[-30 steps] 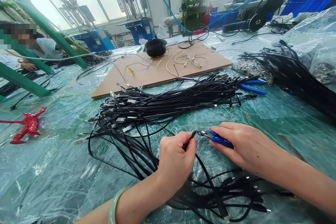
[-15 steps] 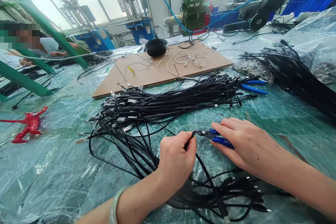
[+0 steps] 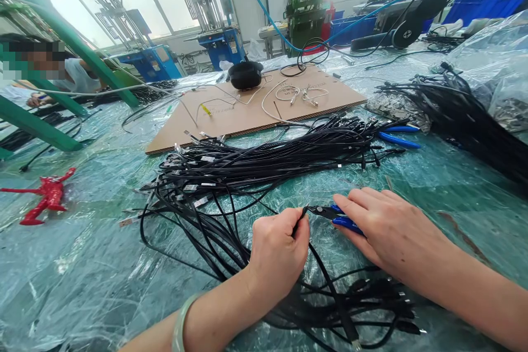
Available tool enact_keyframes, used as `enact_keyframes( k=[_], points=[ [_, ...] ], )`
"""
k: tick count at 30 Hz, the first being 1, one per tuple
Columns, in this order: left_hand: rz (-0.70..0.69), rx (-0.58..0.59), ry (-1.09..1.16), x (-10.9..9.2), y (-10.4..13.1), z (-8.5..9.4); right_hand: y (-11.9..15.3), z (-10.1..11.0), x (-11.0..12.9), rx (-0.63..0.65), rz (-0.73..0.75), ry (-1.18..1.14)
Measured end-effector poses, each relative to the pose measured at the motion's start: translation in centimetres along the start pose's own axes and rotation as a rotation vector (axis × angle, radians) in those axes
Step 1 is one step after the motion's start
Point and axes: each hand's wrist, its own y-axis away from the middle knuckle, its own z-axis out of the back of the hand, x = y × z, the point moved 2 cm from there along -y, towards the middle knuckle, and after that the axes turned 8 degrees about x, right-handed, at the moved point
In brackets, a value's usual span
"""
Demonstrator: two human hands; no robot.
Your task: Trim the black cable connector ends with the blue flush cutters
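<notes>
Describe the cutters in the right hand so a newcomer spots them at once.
Find the long bundle of black cables in front of the cardboard. Nearer the camera, the right hand grips the blue-handled cutters, tips toward the left hand. Another pair of blue handles lies at the bundle's right end; these alone are held.

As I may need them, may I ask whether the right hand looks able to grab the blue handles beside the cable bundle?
Probably not: the right hand is holding cutters, though the blue handles stick out uncovered beyond it.
</notes>
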Motion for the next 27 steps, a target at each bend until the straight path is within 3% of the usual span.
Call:
enact_keyframes(
  k=[8, 27],
  points=[
    [-0.013, 0.011, -0.040, -0.17, 0.14, 0.15, 0.08, -0.52, -0.65, 0.119, -0.049, -0.191],
    [-0.008, 0.036, -0.104, 0.00, 0.26, -0.15, -0.04, 0.06, -0.05, 0.046, -0.021, -0.028]
  ],
)
